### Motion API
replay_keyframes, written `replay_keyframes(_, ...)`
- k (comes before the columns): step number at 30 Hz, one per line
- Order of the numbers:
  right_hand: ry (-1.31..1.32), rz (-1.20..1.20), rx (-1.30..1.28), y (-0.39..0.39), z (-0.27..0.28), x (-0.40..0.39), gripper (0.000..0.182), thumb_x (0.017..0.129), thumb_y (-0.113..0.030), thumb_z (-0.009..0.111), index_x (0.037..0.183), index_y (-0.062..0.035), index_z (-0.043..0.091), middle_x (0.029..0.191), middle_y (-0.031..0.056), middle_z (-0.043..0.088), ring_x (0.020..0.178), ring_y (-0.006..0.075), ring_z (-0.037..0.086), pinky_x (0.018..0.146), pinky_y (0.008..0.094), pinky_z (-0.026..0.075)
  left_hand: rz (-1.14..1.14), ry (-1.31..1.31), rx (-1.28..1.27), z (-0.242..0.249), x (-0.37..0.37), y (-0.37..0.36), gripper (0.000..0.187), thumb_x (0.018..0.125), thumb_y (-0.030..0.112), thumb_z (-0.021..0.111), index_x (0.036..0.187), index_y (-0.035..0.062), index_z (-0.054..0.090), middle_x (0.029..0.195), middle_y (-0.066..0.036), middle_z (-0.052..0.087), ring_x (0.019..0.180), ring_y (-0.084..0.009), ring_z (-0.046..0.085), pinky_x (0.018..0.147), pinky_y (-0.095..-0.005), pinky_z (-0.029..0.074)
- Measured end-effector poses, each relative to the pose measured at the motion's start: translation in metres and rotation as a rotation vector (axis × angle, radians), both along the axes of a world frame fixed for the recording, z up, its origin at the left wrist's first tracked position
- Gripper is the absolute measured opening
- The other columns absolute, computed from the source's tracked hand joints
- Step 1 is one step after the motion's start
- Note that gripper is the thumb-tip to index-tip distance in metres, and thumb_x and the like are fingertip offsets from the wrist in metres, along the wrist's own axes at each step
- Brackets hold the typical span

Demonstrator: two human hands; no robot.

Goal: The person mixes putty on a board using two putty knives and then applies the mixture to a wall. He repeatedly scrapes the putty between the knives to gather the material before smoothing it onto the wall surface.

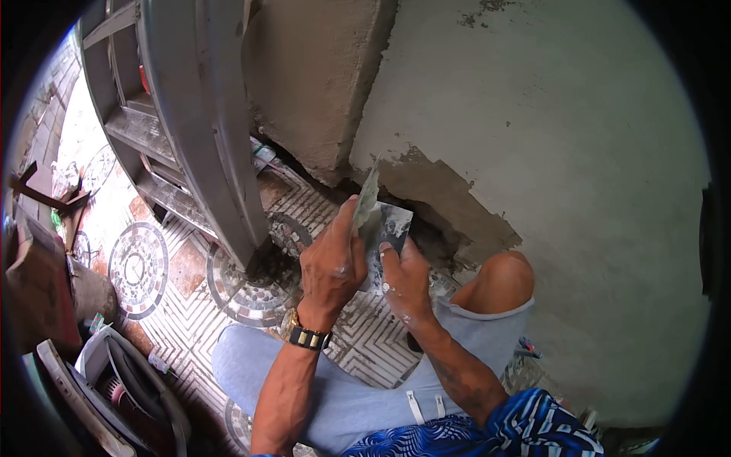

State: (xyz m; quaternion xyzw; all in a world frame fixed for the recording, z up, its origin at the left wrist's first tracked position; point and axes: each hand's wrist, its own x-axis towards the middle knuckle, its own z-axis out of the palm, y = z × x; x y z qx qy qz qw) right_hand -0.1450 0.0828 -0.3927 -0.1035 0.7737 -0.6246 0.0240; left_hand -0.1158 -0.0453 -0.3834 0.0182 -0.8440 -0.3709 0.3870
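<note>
My left hand [333, 263], wearing a wristband and a gold bracelet, is closed on a thin flat putty spreader [368, 199], its face coated in pale greenish putty and its tip pointing up. Beside it, my right hand [407, 280] pinches a dark rectangular putty scraper [397, 222] smeared with white, thumb lying on its face. The two tools overlap in this view. White smudges mark my fingers. Beyond them, the lower wall [533, 167] carries a smooth grey-green coat, with a rough brown bare patch [442, 190] low near the corner.
A metal ladder [228, 137] stands at left on the patterned tile floor [190, 305]. A rough plastered pillar [304, 84] meets the wall. At lower left are a grey plastic container [145, 388] and a bucket-like vessel [93, 293]. My bent knees frame the work spot.
</note>
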Motion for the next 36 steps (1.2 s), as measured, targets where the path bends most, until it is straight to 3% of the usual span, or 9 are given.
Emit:
replay_keyframes(5,-0.014,0.007,0.051,0.007,0.003,-0.007,0.029,0.093,-0.015,0.050,0.116,0.0031,0.056,0.084,0.0129,0.064,0.073,0.0172,0.058,0.072,0.0332,0.048,-0.047,-0.032,-0.045,-0.004,-0.001,0.002,0.050,0.082,0.000,0.058,0.132,0.0017,0.049,0.098,-0.018,0.067,0.075,-0.0311,0.067,0.064,-0.0380,0.054)
replay_keyframes(8,0.014,0.014,-0.019,0.008,0.005,-0.013,0.027,0.094,-0.015,0.050,0.114,0.0017,0.057,0.081,0.0069,0.062,0.069,0.0114,0.053,0.067,0.0299,0.047,-0.057,-0.029,0.048,-0.005,-0.002,0.004,0.038,0.089,0.002,0.055,0.127,0.0013,0.053,0.077,-0.024,0.064,0.070,-0.0384,0.067,0.061,-0.0427,0.052)
replay_keyframes(11,-0.165,0.030,-0.237,0.009,0.004,-0.019,0.024,0.095,-0.014,0.050,0.112,0.0005,0.059,0.076,-0.0007,0.058,0.066,0.0051,0.047,0.061,0.0246,0.043,-0.093,-0.088,0.100,-0.005,-0.001,0.003,0.035,0.091,0.005,0.055,0.126,0.0024,0.054,0.078,-0.025,0.064,0.071,-0.0397,0.066,0.062,-0.0433,0.052)
replay_keyframes(14,-0.129,0.027,-0.247,0.010,0.003,-0.025,0.022,0.096,-0.013,0.050,0.111,-0.0001,0.060,0.075,-0.0054,0.053,0.064,0.0013,0.043,0.057,0.0214,0.039,-0.102,-0.144,0.099,-0.003,-0.001,0.003,0.032,0.093,0.008,0.054,0.125,0.0022,0.055,0.078,-0.025,0.064,0.071,-0.0404,0.066,0.062,-0.0434,0.052)
replay_keyframes(20,-0.240,0.035,-0.361,0.015,0.000,-0.030,0.023,0.096,-0.011,0.049,0.113,0.0020,0.058,0.080,-0.0046,0.054,0.067,0.0012,0.044,0.058,0.0223,0.039,-0.201,-0.255,0.100,-0.002,0.000,-0.002,0.033,0.093,0.014,0.055,0.125,0.0050,0.055,0.088,-0.021,0.068,0.075,-0.0381,0.066,0.065,-0.0436,0.052)
replay_keyframes(26,-0.314,0.064,-0.484,0.018,-0.001,-0.033,0.028,0.097,-0.009,0.047,0.121,0.0030,0.054,0.092,-0.0015,0.056,0.074,0.0026,0.045,0.065,0.0206,0.040,-0.377,-0.432,0.198,0.001,0.003,-0.013,0.056,0.081,0.015,0.054,0.136,0.0042,0.048,0.109,-0.029,0.064,0.096,-0.0446,0.063,0.086,-0.0459,0.050)
replay_keyframes(27,-0.307,0.117,-0.496,0.022,-0.003,-0.035,0.030,0.097,-0.010,0.048,0.123,0.0032,0.053,0.095,-0.0007,0.057,0.078,0.0037,0.048,0.069,0.0216,0.042,-0.449,-0.505,0.283,0.001,0.003,-0.016,0.067,0.075,0.013,0.052,0.140,0.0026,0.043,0.123,-0.031,0.057,0.113,-0.0454,0.056,0.099,-0.0444,0.045)
replay_keyframes(33,-0.378,0.099,-0.502,0.028,-0.016,-0.038,0.034,0.096,-0.011,0.051,0.127,0.0035,0.051,0.103,0.0012,0.059,0.086,0.0058,0.052,0.078,0.0250,0.044,-0.650,-0.427,0.220,-0.003,0.004,-0.027,0.078,0.069,-0.001,0.054,0.145,0.0005,0.036,0.140,-0.028,0.045,0.131,-0.0417,0.042,0.112,-0.0411,0.034)
replay_keyframes(36,-0.395,0.068,-0.547,0.027,-0.015,-0.038,0.035,0.096,-0.012,0.052,0.127,0.0032,0.051,0.105,0.0022,0.060,0.089,0.0079,0.054,0.080,0.0262,0.045,-0.625,-0.377,0.144,-0.012,0.001,-0.023,0.082,0.067,-0.009,0.055,0.146,0.0016,0.034,0.142,-0.026,0.044,0.130,-0.0415,0.043,0.112,-0.0415,0.034)
